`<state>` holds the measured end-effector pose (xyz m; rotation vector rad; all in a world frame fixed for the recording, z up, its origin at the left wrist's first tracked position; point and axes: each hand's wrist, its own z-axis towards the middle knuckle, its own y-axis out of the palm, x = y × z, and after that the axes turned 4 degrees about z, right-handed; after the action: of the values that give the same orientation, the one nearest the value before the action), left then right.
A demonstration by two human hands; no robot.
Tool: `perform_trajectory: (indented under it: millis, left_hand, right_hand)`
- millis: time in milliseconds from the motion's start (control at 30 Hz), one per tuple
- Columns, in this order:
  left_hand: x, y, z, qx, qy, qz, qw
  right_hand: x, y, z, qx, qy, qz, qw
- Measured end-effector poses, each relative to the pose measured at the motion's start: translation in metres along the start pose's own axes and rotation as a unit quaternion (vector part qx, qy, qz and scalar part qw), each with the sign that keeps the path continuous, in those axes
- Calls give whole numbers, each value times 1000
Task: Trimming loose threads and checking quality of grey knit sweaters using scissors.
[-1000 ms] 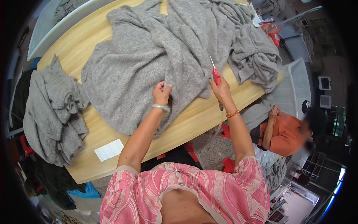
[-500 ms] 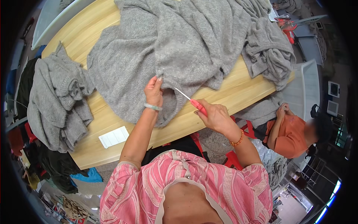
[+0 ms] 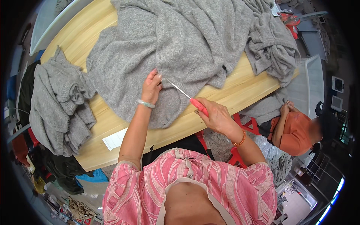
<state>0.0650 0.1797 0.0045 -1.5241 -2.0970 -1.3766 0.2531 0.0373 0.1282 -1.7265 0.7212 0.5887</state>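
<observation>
A large grey knitted sweater (image 3: 187, 41) lies spread over the wooden table in front of me. My left hand (image 3: 151, 87) is at its near part, fingertips pinching the knit beside a ribbed edge. In my right hand (image 3: 216, 117) is a needle-like tool (image 3: 198, 107) with a red handle and a thin metal shaft. The shaft points up and left, its end against the sweater close to my left fingertips. What shape the tip has is too small to tell.
Crumpled grey knits lie at the table's left end (image 3: 62, 105) and right end (image 3: 272, 48). A white paper slip (image 3: 114, 139) rests near the front edge of the wooden table (image 3: 98, 157). At the right sits a person in orange (image 3: 296, 133), beside a pale bin (image 3: 313, 80).
My left hand has shifted slightly up and left, its fingers now less tightly bunched. The ribbed opening near it has flattened. The tool stays in my right hand, its shaft nearly unmoved.
</observation>
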Motion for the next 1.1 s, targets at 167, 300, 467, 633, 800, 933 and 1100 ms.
perform_trajectory:
  millis: [167, 300, 467, 633, 800, 933, 1100]
  left_hand:
    - [-13, -43, 44, -53, 19, 169, 984]
    - [-15, -18, 35, -41, 79, 131, 987]
    - [-15, -15, 25, -39, 87, 146, 985]
    - [-6, -25, 25, -48, 78, 166, 982]
    - [13, -24, 33, -59, 24, 125, 990]
    - [20, -2, 43, -15, 69, 87, 994]
    - [-2, -32, 65, -20, 108, 159, 981]
  right_hand:
    - [-5, -3, 19, -19, 42, -53, 998]
    - [0, -8, 21, -91, 66, -99, 989]
    - [0, -9, 25, -85, 59, -80, 991]
    - [-10, -26, 26, -86, 73, -74, 991]
    - [-8, -20, 22, -35, 23, -35, 998]
    - [-7, -12, 36, 6, 3, -30, 1000]
    - [-13, -11, 58, -73, 62, -94, 991]
